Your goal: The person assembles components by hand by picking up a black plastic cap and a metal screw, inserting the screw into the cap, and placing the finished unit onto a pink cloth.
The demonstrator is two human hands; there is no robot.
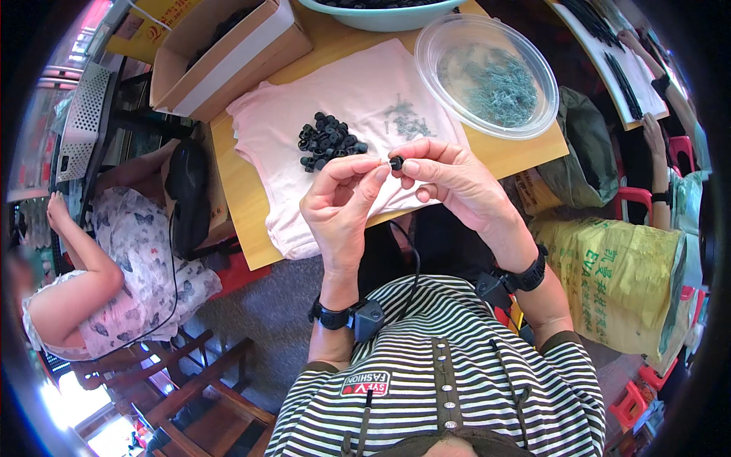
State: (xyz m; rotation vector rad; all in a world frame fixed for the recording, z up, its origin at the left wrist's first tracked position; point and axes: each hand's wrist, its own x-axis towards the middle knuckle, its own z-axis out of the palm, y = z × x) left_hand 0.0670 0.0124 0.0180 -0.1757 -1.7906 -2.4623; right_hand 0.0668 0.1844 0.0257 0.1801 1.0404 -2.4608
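Observation:
Close together above the near part of a pink cloth (358,84), both my hands are pinched at the fingertips. My right hand (464,179) grips a small round black part (396,163) between thumb and forefinger. Against its left side, my left hand (341,199) pinches a tiny pale piece, mostly covered by the fingertips; its exact kind does not show. Beyond my left hand lies a heap of similar black parts (329,141). Several small, thin, silvery pieces (407,120) lie loose on the cloth beyond my right hand.
A clear round tub (428,61) holding many thin greyish-green pieces stands on the table (247,228) at far right. An open cardboard box (236,65) is at far left, a pale blue basin (381,17) at the back. People sit at both sides; a yellow sack (609,274) stands right.

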